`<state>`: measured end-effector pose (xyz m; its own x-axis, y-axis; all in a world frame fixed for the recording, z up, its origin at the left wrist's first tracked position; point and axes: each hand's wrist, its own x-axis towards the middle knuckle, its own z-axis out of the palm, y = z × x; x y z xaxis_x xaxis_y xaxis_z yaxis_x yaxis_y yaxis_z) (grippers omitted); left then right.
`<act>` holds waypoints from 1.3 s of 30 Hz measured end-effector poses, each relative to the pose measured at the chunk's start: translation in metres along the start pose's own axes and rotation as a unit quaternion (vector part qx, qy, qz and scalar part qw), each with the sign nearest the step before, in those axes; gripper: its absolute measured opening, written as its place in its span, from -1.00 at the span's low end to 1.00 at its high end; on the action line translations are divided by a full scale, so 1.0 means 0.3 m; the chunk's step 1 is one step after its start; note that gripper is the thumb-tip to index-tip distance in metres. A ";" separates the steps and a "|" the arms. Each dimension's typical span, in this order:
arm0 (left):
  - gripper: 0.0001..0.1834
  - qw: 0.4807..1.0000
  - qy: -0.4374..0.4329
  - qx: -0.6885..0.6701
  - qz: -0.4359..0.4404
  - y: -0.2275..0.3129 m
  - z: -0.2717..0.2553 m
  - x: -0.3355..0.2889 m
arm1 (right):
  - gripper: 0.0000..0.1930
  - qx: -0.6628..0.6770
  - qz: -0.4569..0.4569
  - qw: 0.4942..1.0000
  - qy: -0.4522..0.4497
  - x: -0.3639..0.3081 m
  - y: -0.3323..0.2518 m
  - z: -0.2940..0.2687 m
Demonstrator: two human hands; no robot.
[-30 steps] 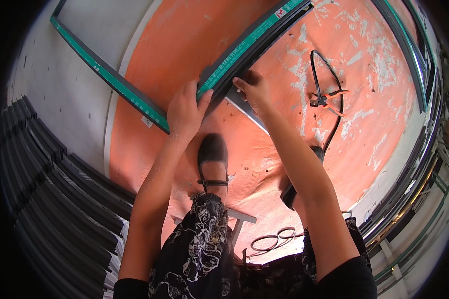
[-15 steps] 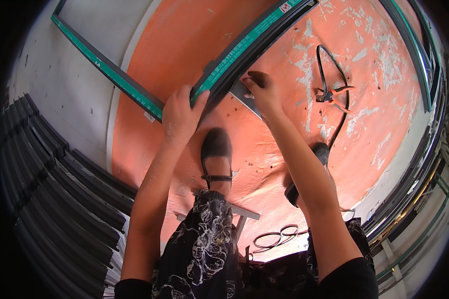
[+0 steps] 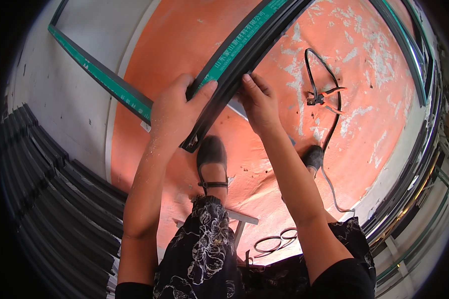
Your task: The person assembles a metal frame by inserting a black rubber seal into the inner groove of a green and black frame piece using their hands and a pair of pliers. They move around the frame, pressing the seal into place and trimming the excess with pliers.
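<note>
A dark grey frame with green printed film [image 3: 234,50] stretches from near my hands toward the top of the view. Its corner is gripped by my left hand [image 3: 173,109], the thumb lying over the green face. My right hand [image 3: 260,105] pinches the dark outer edge of the same bar, thumb on top and fingertips partly hidden beneath. Whether those fingers also hold a thin strip in the edge cannot be made out. Behind the right wrist, part of a flat grey piece [image 3: 238,108] shows under the bar.
Orange-handled pliers [image 3: 327,98] lie on the worn orange floor covering [image 3: 364,124], across a black strip [image 3: 339,79]. A coiled black strip [image 3: 274,243] rests near my legs. Dark profiles are stacked at left [image 3: 70,199], and more long bars [image 3: 409,194] line the right side.
My right hand has come up against the bar's edge and closed there. The bar has tilted, showing more of its dark side. My left hand keeps its hold on the corner.
</note>
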<state>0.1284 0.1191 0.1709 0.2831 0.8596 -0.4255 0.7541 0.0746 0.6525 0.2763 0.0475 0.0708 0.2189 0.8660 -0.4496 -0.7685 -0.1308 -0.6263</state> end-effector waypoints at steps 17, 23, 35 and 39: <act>-0.55 0.999 -0.010 -0.043 -0.007 0.025 -0.027 -0.016 | -0.73 -0.141 -0.030 0.986 0.080 -0.036 -0.057 0.073; -0.55 1.000 -0.005 -0.016 -0.011 -0.007 0.005 -0.005 | -0.73 -0.222 0.006 0.971 0.094 -0.026 -0.044 0.065; -0.56 0.997 -0.022 -0.066 -0.027 0.024 -0.020 -0.011 | -0.70 -0.014 0.018 0.998 -0.058 0.031 -0.090 -0.031; -0.57 0.997 -0.010 -0.074 0.010 0.037 -0.033 -0.018 | -0.72 -0.060 -0.017 0.997 -0.052 0.026 -0.110 -0.002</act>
<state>0.1292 0.1204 0.1867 0.3098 0.8516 -0.4228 0.6527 0.1329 0.7459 0.3037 0.0582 0.0878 0.1763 0.9151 -0.3627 -0.6835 -0.1513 -0.7141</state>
